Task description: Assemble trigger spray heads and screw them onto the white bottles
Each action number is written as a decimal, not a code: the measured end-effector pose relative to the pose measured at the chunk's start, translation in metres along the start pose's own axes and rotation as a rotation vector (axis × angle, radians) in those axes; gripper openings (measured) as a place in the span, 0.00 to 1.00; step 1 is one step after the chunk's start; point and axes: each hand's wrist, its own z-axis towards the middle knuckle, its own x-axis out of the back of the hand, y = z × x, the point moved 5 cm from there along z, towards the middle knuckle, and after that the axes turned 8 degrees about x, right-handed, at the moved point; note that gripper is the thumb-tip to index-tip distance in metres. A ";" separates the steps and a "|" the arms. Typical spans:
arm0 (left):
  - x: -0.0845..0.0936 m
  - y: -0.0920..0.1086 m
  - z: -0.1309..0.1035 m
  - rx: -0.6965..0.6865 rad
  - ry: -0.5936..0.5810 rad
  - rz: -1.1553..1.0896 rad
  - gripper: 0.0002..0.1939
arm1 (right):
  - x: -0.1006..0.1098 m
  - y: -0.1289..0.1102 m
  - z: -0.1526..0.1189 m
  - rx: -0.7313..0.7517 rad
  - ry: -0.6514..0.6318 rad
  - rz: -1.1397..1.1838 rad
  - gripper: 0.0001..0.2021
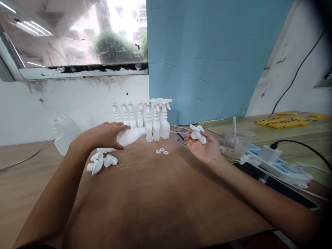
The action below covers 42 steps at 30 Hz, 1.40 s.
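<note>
My left hand (111, 133) is wrapped round a white plastic bottle (131, 136), which lies tilted sideways with its neck toward the right. In my right hand (203, 147), palm up, a white trigger spray head (198, 134) rests between the fingers and thumb. Its thin tube (164, 131) runs left to the bottle's mouth; whether the tip is inside I cannot tell. Several loose white spray heads (103, 160) lie in a pile below my left hand. Three small white washers (162, 151) sit on the brown board (145, 197) between my hands.
Finished-looking white spray bottles (156, 121) stand upright at the back. A larger white jug (64, 133) stands at left. To the right are a clear plastic cup (237, 143) with a straw, a power strip (282, 169) with cables, and yellow pieces (282, 122).
</note>
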 end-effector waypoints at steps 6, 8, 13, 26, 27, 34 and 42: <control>-0.002 0.021 -0.004 -0.061 0.003 0.003 0.37 | -0.021 0.011 -0.015 -0.028 -0.187 -0.195 0.09; -0.003 0.032 -0.007 -0.073 -0.009 0.018 0.37 | -0.027 0.016 -0.021 -0.042 -0.279 -0.281 0.09; -0.010 0.067 -0.008 -0.164 -0.031 0.095 0.33 | -0.030 0.029 -0.033 -0.028 -0.383 -0.495 0.13; -0.065 0.122 0.010 -0.530 -0.038 0.116 0.28 | 0.001 0.051 -0.031 -0.119 -0.357 -0.812 0.23; -0.067 0.124 0.011 -0.540 -0.022 0.112 0.29 | 0.003 0.050 -0.029 -0.112 -0.344 -0.830 0.24; -0.073 0.123 0.019 -0.485 0.020 0.053 0.36 | -0.010 0.045 -0.029 -0.001 -0.367 -0.866 0.16; -0.062 0.126 0.012 -0.496 0.072 0.099 0.35 | -0.016 0.041 -0.035 0.064 -0.399 -0.866 0.21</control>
